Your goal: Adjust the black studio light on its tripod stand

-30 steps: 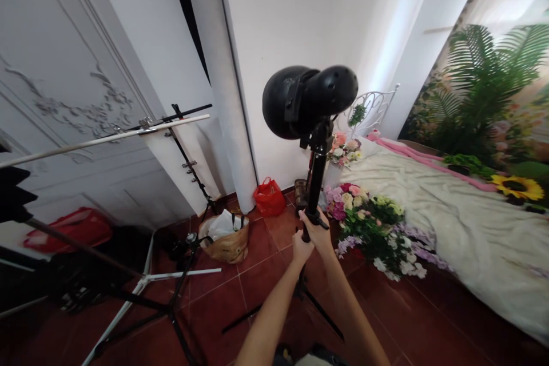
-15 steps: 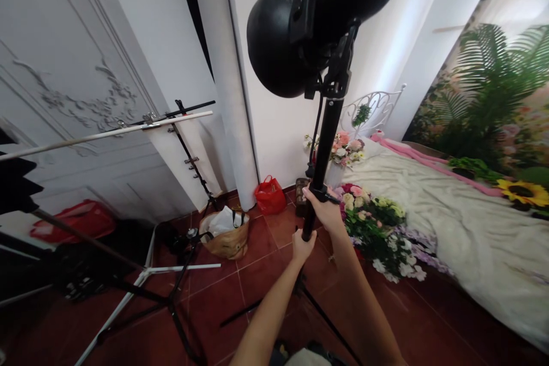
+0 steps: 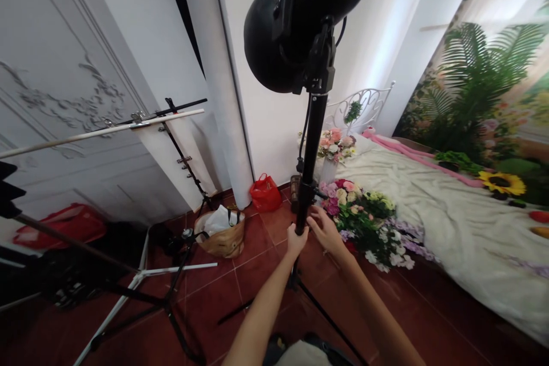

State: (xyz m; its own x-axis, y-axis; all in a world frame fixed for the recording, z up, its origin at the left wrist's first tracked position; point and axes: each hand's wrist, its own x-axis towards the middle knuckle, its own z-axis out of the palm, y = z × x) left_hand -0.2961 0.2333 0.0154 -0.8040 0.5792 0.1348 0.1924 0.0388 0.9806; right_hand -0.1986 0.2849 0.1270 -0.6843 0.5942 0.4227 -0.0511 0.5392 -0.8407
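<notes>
A black light stand (image 3: 314, 131) rises upright in the middle of the view, with a large round black lamp (image 3: 270, 40) on top. My left hand (image 3: 297, 239) is closed around the lower part of the black pole, below the collar with its side knob (image 3: 318, 190). My right hand (image 3: 325, 229) is just right of the pole, beneath that knob, with its fingers apart and nothing held. A thin black cable (image 3: 305, 137) hangs along the pole. The stand's dark legs (image 3: 326, 311) spread over the red tiles.
A bed (image 3: 398, 177) with a pale cover is at the right, flowers (image 3: 364, 211) beside it. On the left are a white and black stand (image 3: 160, 271) and a crossbar (image 3: 86, 137). A basket (image 3: 223, 237) and red bag (image 3: 265, 193) sit on the floor.
My right hand has let go of the pole near the collar and moved down and to its right. My left hand still holds the pole. The view has shifted slightly.
</notes>
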